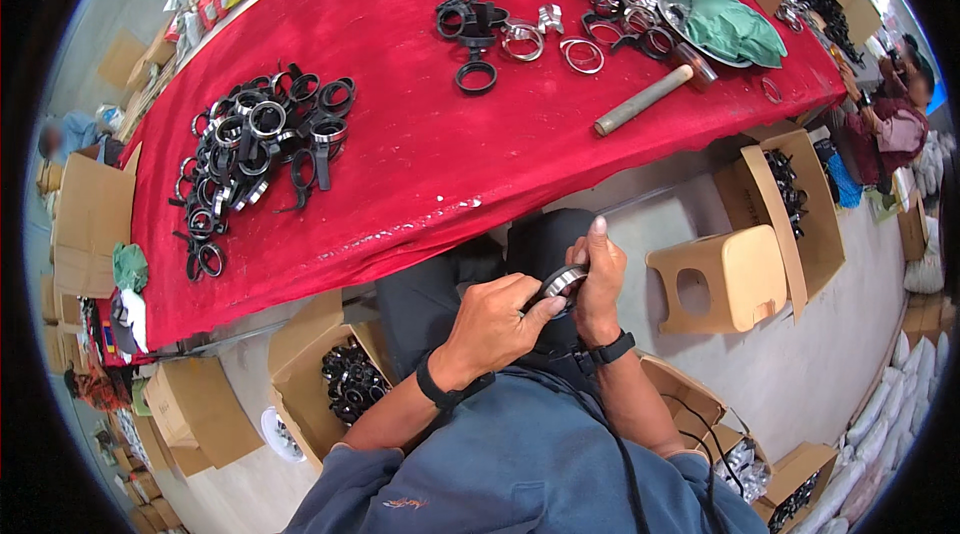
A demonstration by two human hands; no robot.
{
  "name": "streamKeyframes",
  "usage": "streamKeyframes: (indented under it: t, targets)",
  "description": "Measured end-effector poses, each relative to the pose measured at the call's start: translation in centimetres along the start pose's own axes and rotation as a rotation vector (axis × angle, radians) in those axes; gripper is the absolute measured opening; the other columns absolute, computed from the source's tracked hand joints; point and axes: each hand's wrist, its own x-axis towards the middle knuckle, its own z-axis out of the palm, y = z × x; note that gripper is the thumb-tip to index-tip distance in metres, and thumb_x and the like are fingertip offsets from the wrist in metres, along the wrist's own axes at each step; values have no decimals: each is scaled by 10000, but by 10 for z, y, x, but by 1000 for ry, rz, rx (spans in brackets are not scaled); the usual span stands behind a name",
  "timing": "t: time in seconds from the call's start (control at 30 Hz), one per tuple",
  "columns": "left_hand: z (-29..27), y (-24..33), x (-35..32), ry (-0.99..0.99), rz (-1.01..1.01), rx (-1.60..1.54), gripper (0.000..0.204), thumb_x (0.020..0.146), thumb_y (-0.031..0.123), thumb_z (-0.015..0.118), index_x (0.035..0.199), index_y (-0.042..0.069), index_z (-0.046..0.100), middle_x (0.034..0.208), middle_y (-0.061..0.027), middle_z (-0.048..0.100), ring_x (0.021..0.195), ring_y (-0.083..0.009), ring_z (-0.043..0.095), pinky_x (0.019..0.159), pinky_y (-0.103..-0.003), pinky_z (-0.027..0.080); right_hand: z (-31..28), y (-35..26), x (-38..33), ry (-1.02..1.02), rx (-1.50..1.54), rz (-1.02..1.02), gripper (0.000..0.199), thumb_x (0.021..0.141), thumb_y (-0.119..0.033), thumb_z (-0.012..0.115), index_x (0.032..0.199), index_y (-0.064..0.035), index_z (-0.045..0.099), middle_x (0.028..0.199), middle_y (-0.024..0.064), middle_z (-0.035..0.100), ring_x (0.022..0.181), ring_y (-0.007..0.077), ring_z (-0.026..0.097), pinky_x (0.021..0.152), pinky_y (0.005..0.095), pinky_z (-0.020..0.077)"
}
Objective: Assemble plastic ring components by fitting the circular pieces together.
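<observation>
Lower centre of frame: your left hand [495, 322] and right hand [598, 279] together grasp a metal ring [560, 284] below the red table [420, 164].

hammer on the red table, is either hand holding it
No, the hammer lies alone on the red table, while both hands grip a metal ring below its edge.

Workshop: ring parts [255, 149] heaped, cartons [790, 199], hammer [650, 97].
</observation>
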Motion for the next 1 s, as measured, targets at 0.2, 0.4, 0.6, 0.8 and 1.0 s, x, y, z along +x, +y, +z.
streamKeyframes:
  t: [0.2, 0.4, 0.6, 0.8, 1.0]
  targets:
    - [-39, -30, 24, 165, 290, 421, 363, 836, 335, 877, 1035, 55, 757, 934, -121, 754, 840, -330, 735, 734, -439, 589, -17, 14, 16, -82, 0, 16, 614, 1161, -517, 455, 917, 0, 681, 814, 73, 655, 732, 158, 618, 675, 318, 512]
    - [-184, -87, 115, 277, 273, 1029, 300, 854, 249, 850, 1053, 41, 763, 1035, -143, 735, 963, -357, 693, 856, -467, 570, -41, 54, 30, 129, -761, -570, 383, 1116, -318, 573, 968, 17, 685, 829, 162, 649, 765, 315, 655, 753, 404, 533]
    - [-284, -139, 187, 136, -108, 1476, 367, 912, 387, 801, 1066, 58, 752, 1029, -161, 736, 961, -385, 724, 853, -493, 570, -42, 62, 38, 106, -683, -515, 334, 1077, -251, 663, 866, 7, 643, 789, 144, 628, 730, 321, 628, 697, 410, 492]
    - [-181, -128, 258, 266, 94, 1086, 393, 912, 400, 804, 1159, 98, 760, 1003, -163, 740, 953, -390, 736, 808, -527, 588, -53, 67, 45, 97, -611, -471, 373, 1074, -248, 671, 804, 0, 600, 730, 139, 595, 666, 311, 596, 648, 413, 466]
    - [-73, -111, 342, 133, -1, 835, 387, 933, 394, 760, 1080, 35, 763, 968, -264, 763, 957, -445, 753, 841, -547, 597, -50, 64, 49, 127, -731, -622, 353, 1047, -231, 700, 798, -7, 590, 731, 148, 585, 661, 348, 586, 631, 438, 458]
